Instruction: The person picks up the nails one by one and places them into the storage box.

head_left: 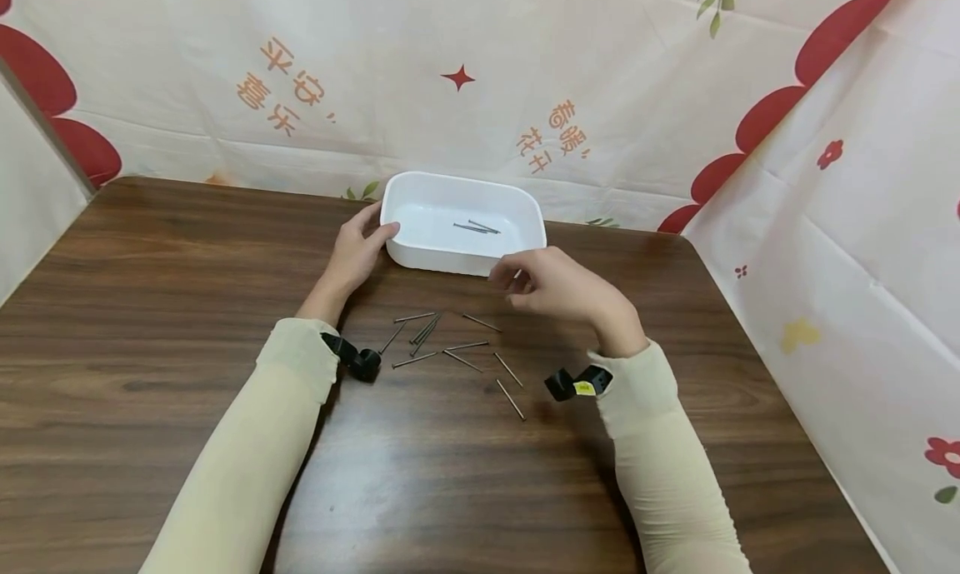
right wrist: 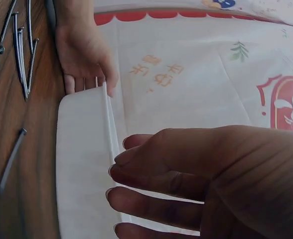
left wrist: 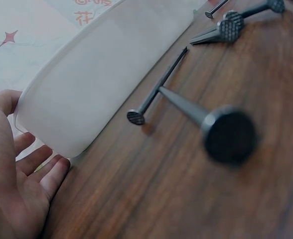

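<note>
A white plastic box stands at the far side of the table, with a few nails lying on its floor. My left hand holds the box's left end, its thumb over the rim and its other fingers along the outer wall. By the front right corner of the box, my right hand hovers with fingers loosely bent and nothing between them. In the right wrist view its fingertips overlap the box rim. Several loose nails lie scattered on the wood between the forearms, some of them crossing.
The brown wooden table carries everything. A white printed cloth hangs right behind the box, and more of it runs along the right edge. A single nail lies closest to the right wrist camera.
</note>
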A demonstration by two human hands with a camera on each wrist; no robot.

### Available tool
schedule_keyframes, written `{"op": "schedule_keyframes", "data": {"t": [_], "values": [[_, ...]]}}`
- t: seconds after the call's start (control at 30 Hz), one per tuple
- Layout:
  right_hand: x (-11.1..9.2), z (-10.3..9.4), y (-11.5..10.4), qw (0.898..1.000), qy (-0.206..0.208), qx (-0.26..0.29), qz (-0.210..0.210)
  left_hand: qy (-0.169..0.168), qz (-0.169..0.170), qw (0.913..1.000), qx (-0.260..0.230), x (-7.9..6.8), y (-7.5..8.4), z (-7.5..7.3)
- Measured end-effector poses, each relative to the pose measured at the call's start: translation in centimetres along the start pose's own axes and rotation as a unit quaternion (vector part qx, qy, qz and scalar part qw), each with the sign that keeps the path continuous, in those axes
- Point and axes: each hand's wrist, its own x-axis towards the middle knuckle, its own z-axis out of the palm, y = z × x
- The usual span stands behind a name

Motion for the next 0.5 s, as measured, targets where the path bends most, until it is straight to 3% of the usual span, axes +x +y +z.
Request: {"op": "schedule_keyframes", "data": {"t": [0.2, 0.5], "values": [[0.5, 1.6, 0.4, 0.999, -0.007, 0.030, -0.012, 0.001, -0.001, 1.0000, 0.005, 0.1, -0.1, 0.0], [1.4, 3.4, 0.8, 1.000, -0.016, -0.013, -0.010, 0.006, -0.004, 0.9997, 0.022, -0.2, -0.1, 0.0]]}}
